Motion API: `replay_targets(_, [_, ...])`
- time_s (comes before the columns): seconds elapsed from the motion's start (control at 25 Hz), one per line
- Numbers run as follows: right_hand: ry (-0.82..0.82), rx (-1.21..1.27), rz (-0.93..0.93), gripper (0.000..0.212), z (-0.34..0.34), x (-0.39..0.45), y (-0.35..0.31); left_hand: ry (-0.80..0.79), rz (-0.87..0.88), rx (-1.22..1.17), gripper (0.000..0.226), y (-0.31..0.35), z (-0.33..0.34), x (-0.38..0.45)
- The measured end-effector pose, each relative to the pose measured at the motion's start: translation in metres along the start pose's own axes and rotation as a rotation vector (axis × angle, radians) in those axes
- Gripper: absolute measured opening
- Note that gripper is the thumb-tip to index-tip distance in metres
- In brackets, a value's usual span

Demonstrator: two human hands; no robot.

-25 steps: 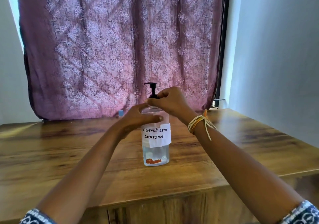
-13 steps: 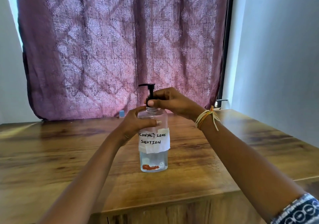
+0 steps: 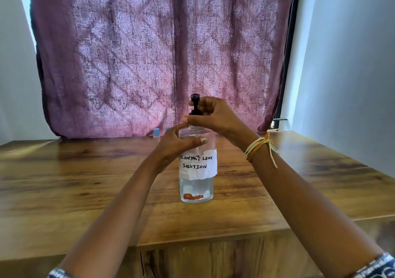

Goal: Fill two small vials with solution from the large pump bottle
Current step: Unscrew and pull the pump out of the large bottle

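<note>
A clear pump bottle (image 3: 197,189) with a white paper label reading "contact lens solution" stands upright on the wooden table (image 3: 85,181). My left hand (image 3: 177,144) grips the bottle's shoulder, thumb across the front. My right hand (image 3: 215,116) pinches the collar of the black pump (image 3: 195,104) at the neck. The pump's nozzle points toward me. Far back by the curtain stand two small vials with blue caps (image 3: 156,132); the second one (image 3: 168,128) is mostly hidden behind my left hand.
A patterned purple curtain (image 3: 160,53) hangs behind the table's far edge. A white wall runs along the right side. The table's front edge lies close to me, with a cabinet front below it.
The pump head has turned: its nozzle pointed left before and now faces me. My right hand has twisted round the collar. The bottle stays in place under my left hand.
</note>
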State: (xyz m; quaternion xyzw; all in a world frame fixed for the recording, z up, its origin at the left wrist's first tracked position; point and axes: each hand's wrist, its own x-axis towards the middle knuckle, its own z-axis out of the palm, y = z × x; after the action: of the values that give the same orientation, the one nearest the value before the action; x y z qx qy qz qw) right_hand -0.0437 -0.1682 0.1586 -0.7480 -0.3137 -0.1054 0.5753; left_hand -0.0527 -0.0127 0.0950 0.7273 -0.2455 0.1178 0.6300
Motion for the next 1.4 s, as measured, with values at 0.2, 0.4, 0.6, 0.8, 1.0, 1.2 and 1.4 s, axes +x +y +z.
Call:
replay_targets(0.2, [0.129, 0.069, 0.061, 0.048, 0.007, -0.003, 0.001, 0.057, -0.006, 0.007, 0.039, 0.002, 0.004, -0.002])
replay_targets(0.4, [0.031, 0.156, 0.044, 0.036, 0.010, -0.010, -0.006, 0.116, -0.029, -0.033, 0.036, 0.002, 0.006, 0.000])
replay_targets(0.6, [0.157, -0.007, 0.076, 0.055, 0.009, -0.011, -0.010, 0.105, -0.057, -0.042, 0.049, 0.004, 0.006, 0.000])
replay_targets(0.8, [0.032, 0.099, 0.087, 0.047, 0.005, -0.010, -0.013, 0.087, -0.062, -0.045, 0.052, 0.005, 0.005, 0.001])
replay_targets(1.0, [0.111, -0.034, 0.084, 0.054, 0.007, -0.010, -0.015, 0.085, -0.066, -0.040, 0.042, 0.000, 0.003, 0.004])
replay_targets(1.2, [0.082, 0.105, 0.095, 0.041, 0.005, -0.010, -0.017, 0.097, -0.073, -0.036, 0.053, 0.003, 0.004, 0.002])
replay_targets(1.4, [0.117, -0.055, 0.085, 0.061, 0.010, -0.010, -0.019, 0.089, -0.089, -0.021, 0.050, 0.003, 0.005, 0.001])
